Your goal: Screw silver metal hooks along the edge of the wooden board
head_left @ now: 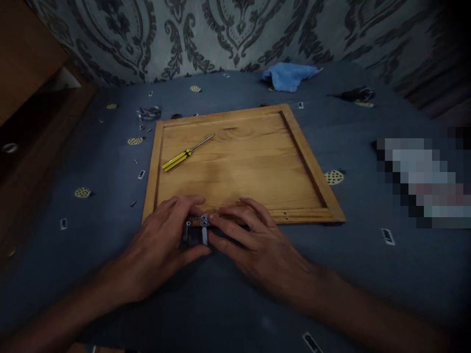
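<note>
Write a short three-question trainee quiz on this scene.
1. True or false: the yellow-and-black screwdriver lies on the square framed wooden panel.
2. Fill in: the crumpled cloth beyond the panel is ___.
3. The left hand and right hand both touch: A the screwdriver; B the small metal hinge at the panel's near edge; C the cloth.
Key: 1 true; 2 blue; 3 B.

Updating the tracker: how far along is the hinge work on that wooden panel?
Done: wooden panel laid flat. In hand: the left hand grips a metal hinge at its near edge, with the right hand resting on it. Left, likely: screwing it down. The screwdriver lies untouched on the panel, with loose screws and a second hinge beside it.
</note>
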Action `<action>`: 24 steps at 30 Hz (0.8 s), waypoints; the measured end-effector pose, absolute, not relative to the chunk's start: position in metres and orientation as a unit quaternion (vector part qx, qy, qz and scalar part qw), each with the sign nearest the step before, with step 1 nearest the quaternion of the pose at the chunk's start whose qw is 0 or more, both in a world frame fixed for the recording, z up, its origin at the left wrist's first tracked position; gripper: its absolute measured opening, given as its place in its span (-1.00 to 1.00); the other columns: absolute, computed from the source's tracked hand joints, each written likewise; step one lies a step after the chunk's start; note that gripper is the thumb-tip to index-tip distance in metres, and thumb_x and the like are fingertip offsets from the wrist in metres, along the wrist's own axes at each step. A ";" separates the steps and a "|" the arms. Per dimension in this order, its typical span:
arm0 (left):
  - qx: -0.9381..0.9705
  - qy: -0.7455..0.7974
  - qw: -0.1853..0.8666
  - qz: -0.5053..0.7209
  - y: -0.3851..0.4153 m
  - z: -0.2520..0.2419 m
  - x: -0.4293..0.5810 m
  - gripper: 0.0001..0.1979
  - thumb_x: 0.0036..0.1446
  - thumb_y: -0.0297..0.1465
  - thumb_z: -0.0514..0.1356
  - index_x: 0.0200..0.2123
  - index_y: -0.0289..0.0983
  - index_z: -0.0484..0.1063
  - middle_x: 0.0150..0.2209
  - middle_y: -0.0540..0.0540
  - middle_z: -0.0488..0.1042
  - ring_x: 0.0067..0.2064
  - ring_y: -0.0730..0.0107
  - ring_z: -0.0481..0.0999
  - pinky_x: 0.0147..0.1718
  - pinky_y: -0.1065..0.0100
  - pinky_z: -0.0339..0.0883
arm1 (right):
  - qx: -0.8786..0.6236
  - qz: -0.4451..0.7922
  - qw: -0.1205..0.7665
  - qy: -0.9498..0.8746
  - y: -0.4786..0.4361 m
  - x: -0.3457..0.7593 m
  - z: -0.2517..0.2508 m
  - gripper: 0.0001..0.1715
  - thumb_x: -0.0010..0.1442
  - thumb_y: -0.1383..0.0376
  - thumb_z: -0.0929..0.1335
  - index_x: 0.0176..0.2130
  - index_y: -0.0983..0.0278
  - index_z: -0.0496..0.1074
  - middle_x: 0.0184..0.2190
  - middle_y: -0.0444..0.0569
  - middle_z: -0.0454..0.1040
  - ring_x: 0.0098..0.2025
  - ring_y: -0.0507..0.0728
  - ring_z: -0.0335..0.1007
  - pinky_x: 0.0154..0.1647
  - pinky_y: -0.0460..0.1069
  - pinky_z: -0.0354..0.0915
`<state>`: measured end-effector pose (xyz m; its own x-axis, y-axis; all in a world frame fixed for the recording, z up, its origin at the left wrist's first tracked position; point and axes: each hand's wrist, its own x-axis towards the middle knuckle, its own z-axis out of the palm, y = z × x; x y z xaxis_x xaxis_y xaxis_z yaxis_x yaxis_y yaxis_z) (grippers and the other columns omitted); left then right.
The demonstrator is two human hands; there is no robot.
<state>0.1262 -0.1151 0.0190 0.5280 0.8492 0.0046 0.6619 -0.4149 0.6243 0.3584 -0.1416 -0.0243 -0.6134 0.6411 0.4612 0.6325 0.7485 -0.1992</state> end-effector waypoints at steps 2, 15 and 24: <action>0.825 0.458 0.289 0.161 -0.115 0.019 0.126 -0.35 0.17 -0.33 0.39 0.25 0.03 0.20 0.04 -0.02 0.53 0.07 0.15 0.56 0.07 0.10 0.51 | -0.356 0.005 0.251 -0.900 -0.142 0.358 -0.023 -0.80 0.45 0.32 0.35 0.02 0.18 0.54 0.06 -0.06 0.58 0.15 0.23 0.35 0.31 0.31 0.21; 0.824 0.462 0.279 0.175 -0.115 0.018 0.128 -0.38 0.15 -0.34 0.41 0.20 0.00 0.23 0.02 -0.03 0.55 0.05 0.12 0.58 0.03 0.07 0.52 | -0.350 -0.002 0.240 -0.905 -0.141 0.359 -0.020 -0.84 0.40 0.32 0.40 -0.02 0.16 0.55 0.06 -0.07 0.57 0.16 0.24 0.35 0.34 0.35 0.20; 0.826 0.458 0.283 0.167 -0.114 0.019 0.127 -0.34 0.13 -0.33 0.43 0.22 0.03 0.22 0.03 0.00 0.55 0.08 0.15 0.57 0.05 0.10 0.52 | -0.354 -0.003 0.251 -0.901 -0.141 0.358 -0.022 -0.82 0.44 0.30 0.37 -0.03 0.13 0.57 0.06 -0.07 0.58 0.13 0.22 0.35 0.32 0.33 0.20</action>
<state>0.1271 -0.1136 0.0186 0.5239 0.8516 0.0163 0.6631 -0.4198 0.6197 0.3583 -0.1409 -0.0220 -0.6239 0.6358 0.4545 0.6392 0.7497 -0.1714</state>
